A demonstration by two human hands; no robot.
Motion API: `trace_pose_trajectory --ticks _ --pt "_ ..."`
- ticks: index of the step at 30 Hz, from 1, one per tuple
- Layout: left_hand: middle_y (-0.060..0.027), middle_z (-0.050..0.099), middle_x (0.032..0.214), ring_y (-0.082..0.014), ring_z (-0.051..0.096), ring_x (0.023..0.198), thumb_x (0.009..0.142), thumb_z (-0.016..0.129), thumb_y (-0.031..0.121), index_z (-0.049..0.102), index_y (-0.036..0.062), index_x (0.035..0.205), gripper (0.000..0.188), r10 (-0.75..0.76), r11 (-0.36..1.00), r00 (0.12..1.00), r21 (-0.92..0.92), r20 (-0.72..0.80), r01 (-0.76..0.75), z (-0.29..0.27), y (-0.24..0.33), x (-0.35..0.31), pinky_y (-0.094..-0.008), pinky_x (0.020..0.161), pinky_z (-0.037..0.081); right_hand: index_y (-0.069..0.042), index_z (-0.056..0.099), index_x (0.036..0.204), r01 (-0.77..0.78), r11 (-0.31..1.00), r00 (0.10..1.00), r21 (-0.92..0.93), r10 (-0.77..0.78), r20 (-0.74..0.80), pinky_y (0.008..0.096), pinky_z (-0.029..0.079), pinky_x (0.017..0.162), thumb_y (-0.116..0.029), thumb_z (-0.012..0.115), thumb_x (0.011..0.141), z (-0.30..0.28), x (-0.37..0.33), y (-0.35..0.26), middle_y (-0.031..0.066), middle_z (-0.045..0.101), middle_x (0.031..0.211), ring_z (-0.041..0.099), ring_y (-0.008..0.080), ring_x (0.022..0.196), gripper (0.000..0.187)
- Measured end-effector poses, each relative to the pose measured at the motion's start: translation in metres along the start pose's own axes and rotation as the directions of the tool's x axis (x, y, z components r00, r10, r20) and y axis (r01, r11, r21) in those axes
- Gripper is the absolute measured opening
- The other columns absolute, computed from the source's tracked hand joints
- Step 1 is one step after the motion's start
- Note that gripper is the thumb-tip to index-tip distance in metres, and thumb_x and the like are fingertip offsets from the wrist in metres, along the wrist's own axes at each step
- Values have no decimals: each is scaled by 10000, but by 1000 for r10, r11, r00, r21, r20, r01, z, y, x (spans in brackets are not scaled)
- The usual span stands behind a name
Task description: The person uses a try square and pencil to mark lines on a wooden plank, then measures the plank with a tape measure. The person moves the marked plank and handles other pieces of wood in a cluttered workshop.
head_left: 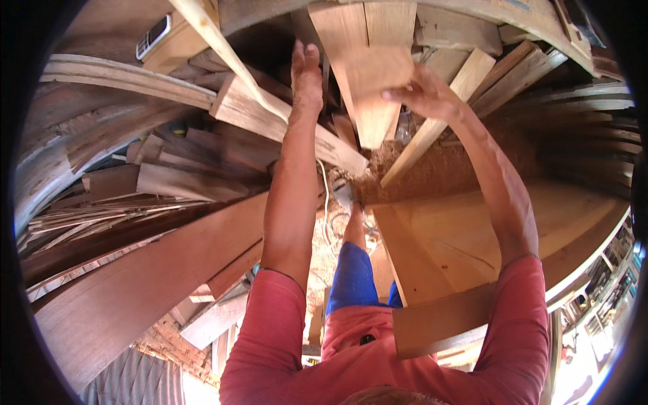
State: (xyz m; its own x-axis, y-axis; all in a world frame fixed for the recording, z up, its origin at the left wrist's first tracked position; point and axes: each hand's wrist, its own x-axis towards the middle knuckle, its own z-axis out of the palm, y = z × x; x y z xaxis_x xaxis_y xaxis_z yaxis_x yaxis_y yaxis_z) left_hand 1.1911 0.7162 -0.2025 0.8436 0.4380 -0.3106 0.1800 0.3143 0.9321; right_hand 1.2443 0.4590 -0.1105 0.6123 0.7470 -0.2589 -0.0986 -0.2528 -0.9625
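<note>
My left hand (307,75) reaches up beside a dark gap, left of the upright boards. Its fingers are stretched out and hold nothing. My right hand (426,94) is at the right edge of a pale, short-looking board (374,67), thumb apart from the fingers and pointing left. Some of its fingers are partly hidden at the board's edge, and I cannot tell how firmly they touch. Behind that board stand two longer light boards (390,23), side by side. A thick wooden beam (297,131) slants past my left wrist, under a thin pale stick (226,54).
Wood is stacked on both sides. A wide reddish plank (148,270) slopes at lower left; a broad wooden panel (445,236) lies at right. A loose batten (439,118) leans near my right wrist. A white phone (154,36) rests at upper left. A pale cord (327,202) hangs mid-floor.
</note>
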Motion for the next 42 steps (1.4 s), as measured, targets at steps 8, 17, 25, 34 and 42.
trace_pose_trajectory --ticks 8,17,25,34,42 --pt "-166 643 1389 -237 639 1252 1019 813 340 481 9 1529 693 281 895 894 240 348 -375 -17 51 -88 -383 1055 542 52 549 1482 78 975 995 -207 -64 74 419 542 1097 -242 832 987 37 27 -34 202 732 1316 665 268 1258 642" --pt "-162 710 1247 -229 712 1119 1084 721 267 609 -23 1398 443 239 871 870 301 432 -389 -11 45 -75 -388 990 576 44 589 1415 141 977 980 -157 -160 -117 442 544 1040 -256 842 974 47 34 -5 249 750 1256 709 346 1231 590" --pt "-360 317 1694 -501 232 1620 970 759 565 196 -62 1698 1114 147 642 944 698 295 -318 -6 31 -50 -586 1328 165 22 464 1519 -212 821 968 -529 103 -228 461 562 1050 -343 750 1036 41 27 -17 257 697 1371 697 372 1257 670" --pt "-328 671 1402 -403 705 1267 934 863 410 454 -107 1569 916 198 772 969 585 151 -249 9 24 -10 -425 1073 562 -63 445 1636 -516 674 838 -529 270 -474 436 674 958 -355 583 1135 -4 20 4 171 616 1565 740 324 1236 596" --pt "-220 795 942 -317 796 875 948 858 325 710 -43 1041 408 199 630 977 754 73 -184 9 29 -4 -422 804 595 -24 768 1172 -210 799 869 -563 -112 -482 471 617 807 -280 752 1031 42 64 11 267 781 1051 793 399 968 293"
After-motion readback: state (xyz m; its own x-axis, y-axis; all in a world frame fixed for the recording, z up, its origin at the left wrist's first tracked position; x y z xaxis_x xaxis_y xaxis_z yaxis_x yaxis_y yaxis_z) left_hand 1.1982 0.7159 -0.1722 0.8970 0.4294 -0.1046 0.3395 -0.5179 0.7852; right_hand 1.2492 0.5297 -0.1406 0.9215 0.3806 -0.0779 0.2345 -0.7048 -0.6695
